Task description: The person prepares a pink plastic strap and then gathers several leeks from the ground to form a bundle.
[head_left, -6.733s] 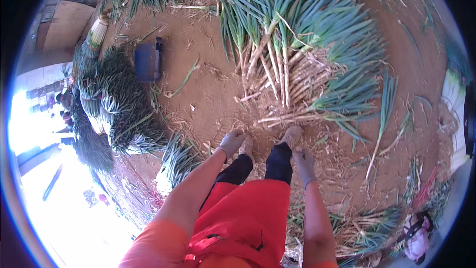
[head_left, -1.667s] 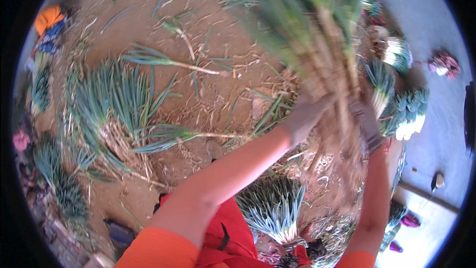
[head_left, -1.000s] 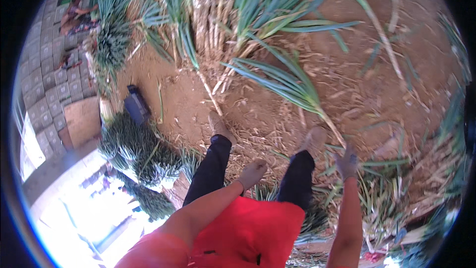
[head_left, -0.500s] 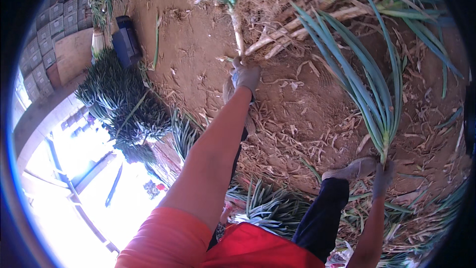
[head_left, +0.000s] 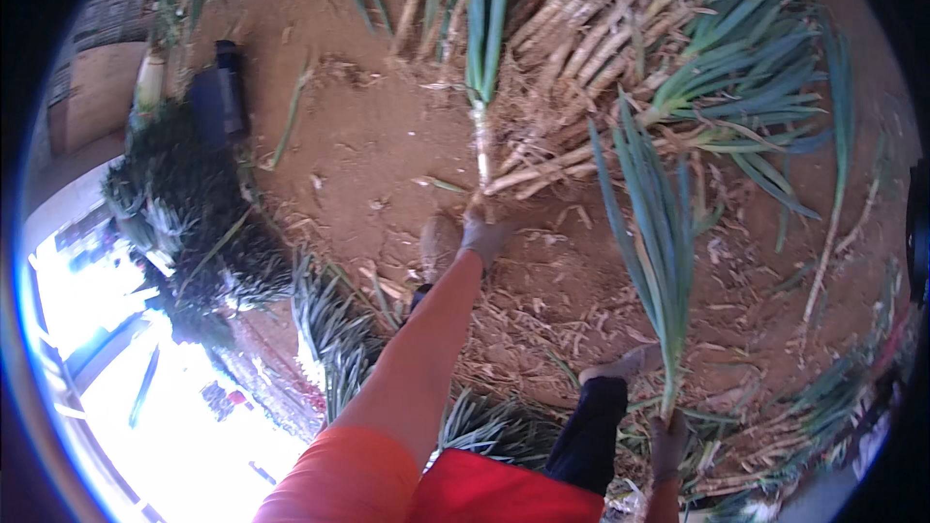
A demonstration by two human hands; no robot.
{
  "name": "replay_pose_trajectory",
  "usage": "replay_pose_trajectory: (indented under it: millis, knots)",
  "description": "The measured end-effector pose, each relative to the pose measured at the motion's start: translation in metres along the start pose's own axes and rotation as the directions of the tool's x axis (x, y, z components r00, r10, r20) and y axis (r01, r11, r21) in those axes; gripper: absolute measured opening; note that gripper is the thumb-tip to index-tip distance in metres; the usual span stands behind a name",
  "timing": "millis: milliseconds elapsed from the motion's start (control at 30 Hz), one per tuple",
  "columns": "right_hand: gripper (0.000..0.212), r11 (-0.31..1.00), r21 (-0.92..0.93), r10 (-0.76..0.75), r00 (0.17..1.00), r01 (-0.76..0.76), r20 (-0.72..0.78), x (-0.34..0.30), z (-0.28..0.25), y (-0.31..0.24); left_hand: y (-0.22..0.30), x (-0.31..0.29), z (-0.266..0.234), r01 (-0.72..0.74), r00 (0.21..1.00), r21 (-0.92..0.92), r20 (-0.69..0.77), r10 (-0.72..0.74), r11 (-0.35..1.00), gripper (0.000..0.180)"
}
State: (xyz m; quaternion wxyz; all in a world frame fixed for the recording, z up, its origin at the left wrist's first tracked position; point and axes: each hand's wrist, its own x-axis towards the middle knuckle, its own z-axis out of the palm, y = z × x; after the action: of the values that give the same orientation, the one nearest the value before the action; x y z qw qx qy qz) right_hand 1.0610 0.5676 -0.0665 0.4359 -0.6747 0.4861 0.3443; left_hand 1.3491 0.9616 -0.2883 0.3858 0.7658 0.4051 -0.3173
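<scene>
My left hand [head_left: 486, 234], in a pale glove, is closed round the root end of a large green onion [head_left: 482, 145]. Its white stalk and green leaves point away from me, toward the far pile. To the right and nearer, my gloved right hand [head_left: 668, 441] grips the lower stalk of a second green onion [head_left: 657, 261], whose long leaves fan out away from me. The roots of that one are hidden by the hand. Beyond both hands lies a pile of untrimmed green onions [head_left: 620, 34] with dirty stalks and root tangles.
Peeled skins [head_left: 523, 339] litter the brown dirt floor [head_left: 378, 136]. A dark blue box-like object [head_left: 218, 102] lies at the left, beside bundled green onions [head_left: 184, 203]. My shoe [head_left: 620, 366] is near the right hand. More onions [head_left: 775, 436] lie at the near right.
The view has shifted, showing more of the far pile. My right hand has come left and nearer with its green onion, whose leaves now stand closer together. The left hand keeps its grip.
</scene>
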Motion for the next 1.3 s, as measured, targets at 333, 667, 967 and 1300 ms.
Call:
replay_pose_trajectory:
  millis: [333,667,967,1300]
  knots:
    - [0.024,0.996,0.035,-0.07,0.985,0.076,-0.155,-0.059,0.01,0.031,0.002,-0.066,-0.02,0.119,0.955,-0.254,0.292,-0.042,0.96,0.035]
    - [0.029,0.987,0.028,0.152,0.873,-0.157,-0.464,-0.207,-0.066,0.025,0.088,-0.296,-0.166,0.106,0.992,-0.509,0.112,-0.056,0.854,0.011]
    - [0.02,0.857,0.488,0.225,0.729,0.168,-0.647,-0.227,-0.163,-0.092,0.239,-0.416,-0.204,-0.268,0.948,-0.371,0.062,0.312,0.889,0.018]
    - [0.023,0.886,0.234,-0.155,0.731,0.401,-0.664,0.118,-0.307,-0.093,0.253,-0.164,-0.028,-0.647,0.721,0.378,0.021,0.693,0.662,0.031]
